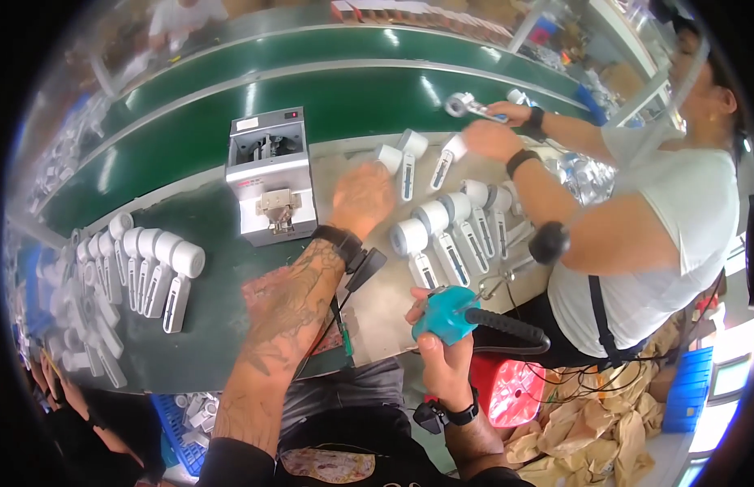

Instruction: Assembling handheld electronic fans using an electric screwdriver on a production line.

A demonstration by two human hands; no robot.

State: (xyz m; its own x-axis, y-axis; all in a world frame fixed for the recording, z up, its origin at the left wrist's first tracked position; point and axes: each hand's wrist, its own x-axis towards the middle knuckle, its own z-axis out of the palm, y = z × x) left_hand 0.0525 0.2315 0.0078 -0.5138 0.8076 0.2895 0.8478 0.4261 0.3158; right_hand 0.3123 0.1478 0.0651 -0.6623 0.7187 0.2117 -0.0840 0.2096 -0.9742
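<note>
My left hand (pixel 365 196) reaches across the bench, blurred by motion. Its fingertips are at a white handheld device with a round head (pixel 386 157); whether they grip it is unclear. Closer to my body, my right hand (pixel 446 365) is closed around a teal hand tool (pixel 443 315) with a black ribbed cord sleeve (pixel 506 326). Just beyond that tool stands a row of similar white devices (pixel 430 217), round heads up, with long slotted handles. A grey metal machine (pixel 271 183) stands left of my left hand.
More white devices (pixel 154 252) stand grouped at the left. On the right, a co-worker's hand (pixel 506 112) holds a shiny round-headed piece (pixel 464 104). A green conveyor (pixel 344 93) runs behind the bench. A red stool (pixel 511 390) and brown paper (pixel 580 430) are below right.
</note>
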